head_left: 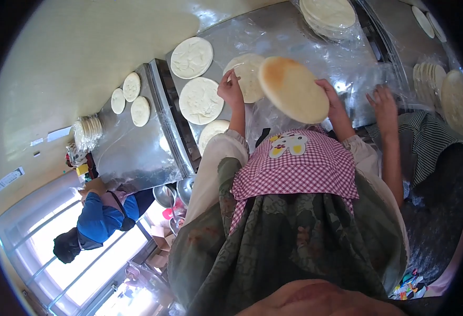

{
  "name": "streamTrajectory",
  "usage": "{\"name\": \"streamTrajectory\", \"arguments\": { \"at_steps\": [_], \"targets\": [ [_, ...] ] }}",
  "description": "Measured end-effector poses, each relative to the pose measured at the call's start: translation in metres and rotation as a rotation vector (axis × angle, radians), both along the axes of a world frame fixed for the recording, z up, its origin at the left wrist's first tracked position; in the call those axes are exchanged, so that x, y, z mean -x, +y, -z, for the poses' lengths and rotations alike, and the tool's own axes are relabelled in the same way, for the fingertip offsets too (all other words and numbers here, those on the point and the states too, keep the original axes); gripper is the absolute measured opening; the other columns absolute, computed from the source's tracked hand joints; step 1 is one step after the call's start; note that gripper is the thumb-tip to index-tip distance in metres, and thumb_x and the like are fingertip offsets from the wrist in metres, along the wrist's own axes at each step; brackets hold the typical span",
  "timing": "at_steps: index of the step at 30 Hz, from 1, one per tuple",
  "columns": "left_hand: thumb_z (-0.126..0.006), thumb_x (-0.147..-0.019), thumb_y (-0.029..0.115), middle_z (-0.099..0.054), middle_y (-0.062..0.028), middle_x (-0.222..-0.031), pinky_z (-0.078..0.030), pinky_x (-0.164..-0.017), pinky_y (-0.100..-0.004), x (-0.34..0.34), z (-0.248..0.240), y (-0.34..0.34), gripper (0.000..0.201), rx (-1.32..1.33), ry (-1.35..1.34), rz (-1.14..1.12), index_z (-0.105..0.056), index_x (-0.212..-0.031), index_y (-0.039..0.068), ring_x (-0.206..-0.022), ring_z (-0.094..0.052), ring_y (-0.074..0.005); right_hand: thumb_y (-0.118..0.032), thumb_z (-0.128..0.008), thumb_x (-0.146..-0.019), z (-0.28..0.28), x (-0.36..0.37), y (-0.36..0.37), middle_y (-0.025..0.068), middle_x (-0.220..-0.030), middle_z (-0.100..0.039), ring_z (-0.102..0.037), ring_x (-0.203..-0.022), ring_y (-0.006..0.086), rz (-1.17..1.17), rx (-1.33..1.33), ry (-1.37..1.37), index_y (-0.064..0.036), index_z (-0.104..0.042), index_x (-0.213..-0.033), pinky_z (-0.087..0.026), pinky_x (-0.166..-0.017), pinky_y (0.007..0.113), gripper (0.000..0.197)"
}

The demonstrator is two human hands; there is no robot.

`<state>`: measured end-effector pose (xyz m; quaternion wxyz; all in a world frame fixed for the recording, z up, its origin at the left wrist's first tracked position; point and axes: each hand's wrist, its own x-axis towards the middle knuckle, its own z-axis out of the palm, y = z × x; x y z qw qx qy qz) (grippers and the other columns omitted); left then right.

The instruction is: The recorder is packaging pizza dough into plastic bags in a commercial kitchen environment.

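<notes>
A large round flatbread (293, 89), pale with a browned patch at its upper left, is tilted up in front of me. My right hand (335, 105) grips its right edge. Left of it, my left hand (231, 88) is raised with its fingers pinched together; whatever is between them is too small to make out. Behind the held bread, a second flatbread (245, 71) lies on the metal table (279, 31), partly covered. Clear plastic film (260, 118) spreads on the table below it. Several pale rounds, among them one flatbread (201, 100), lie left of my left hand.
A co-worker's hand (384, 105) reaches in on my right over plastic film. Stacked flatbreads (329, 13) in plastic lie at the far edge; a bagged row of breads (429, 81) stands at right. Another person (102, 218) works at a second metal table (131, 142) on the left.
</notes>
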<state>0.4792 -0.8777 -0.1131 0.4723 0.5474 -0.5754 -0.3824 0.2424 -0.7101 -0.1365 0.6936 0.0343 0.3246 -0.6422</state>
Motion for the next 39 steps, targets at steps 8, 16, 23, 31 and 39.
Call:
{"name": "streamTrajectory", "arguments": {
  "at_steps": [8, 16, 23, 31, 39],
  "targets": [
    [-0.058, -0.079, 0.006, -0.06, -0.003, -0.076, -0.045, -0.056, -0.0193, 0.008, 0.011, 0.007, 0.016, -0.188, 0.652, 0.131, -0.061, -0.094, -0.002, -0.061, -0.053, -0.0077, -0.02, -0.054, -0.077, -0.023, -0.052, -0.046, 0.0089, -0.084, -0.061, -0.061, -0.071, 0.0174, -0.254, -0.109, 0.036, -0.0007, -0.054, -0.096, -0.05, -0.067, 0.029, 0.028],
    [-0.056, -0.081, 0.008, -0.062, -0.0099, -0.09, -0.046, -0.066, -0.0225, -0.004, -0.003, 0.017, 0.022, -0.004, 0.209, 0.158, -0.059, -0.1, -0.003, -0.074, -0.059, -0.0108, -0.02, -0.055, -0.076, 0.023, -0.028, -0.034, 0.0073, -0.099, -0.057, -0.057, -0.089, 0.0168, 0.023, -0.09, 0.226, -0.0042, -0.05, -0.104, -0.046, -0.079, 0.03, 0.033],
    [-0.056, -0.08, 0.007, -0.058, -0.0168, -0.103, -0.047, -0.072, -0.0257, -0.01, 0.016, 0.019, 0.017, 0.013, 0.207, 0.181, -0.062, -0.095, 0.001, -0.092, -0.056, -0.0172, -0.016, -0.055, -0.078, 0.028, -0.046, -0.041, 0.0058, -0.1, -0.057, -0.055, -0.092, 0.015, 0.144, -0.096, 0.143, -0.0046, -0.05, -0.103, -0.045, -0.08, 0.027, 0.028],
    [-0.055, -0.082, 0.009, -0.06, -0.0089, -0.1, -0.046, -0.064, -0.0217, -0.019, 0.025, 0.029, 0.022, 0.007, 0.117, 0.189, -0.058, -0.102, -0.001, -0.079, -0.056, -0.0099, -0.012, -0.054, -0.08, 0.035, -0.053, -0.052, 0.0055, -0.101, -0.056, -0.056, -0.091, 0.0141, 0.078, -0.022, 0.021, -0.0026, -0.048, -0.105, -0.047, -0.077, 0.026, 0.027],
    [-0.056, -0.081, 0.008, -0.049, -0.0129, -0.116, -0.046, -0.062, -0.0206, -0.018, 0.008, 0.05, 0.042, -0.098, 0.277, 0.073, -0.041, -0.119, -0.003, -0.074, -0.056, -0.0119, -0.012, -0.054, -0.08, 0.006, -0.066, -0.065, 0.0067, -0.103, -0.055, -0.054, -0.096, 0.0158, 0.044, 0.017, 0.067, -0.0021, -0.048, -0.108, -0.046, -0.081, 0.028, 0.03]
  ]
}}
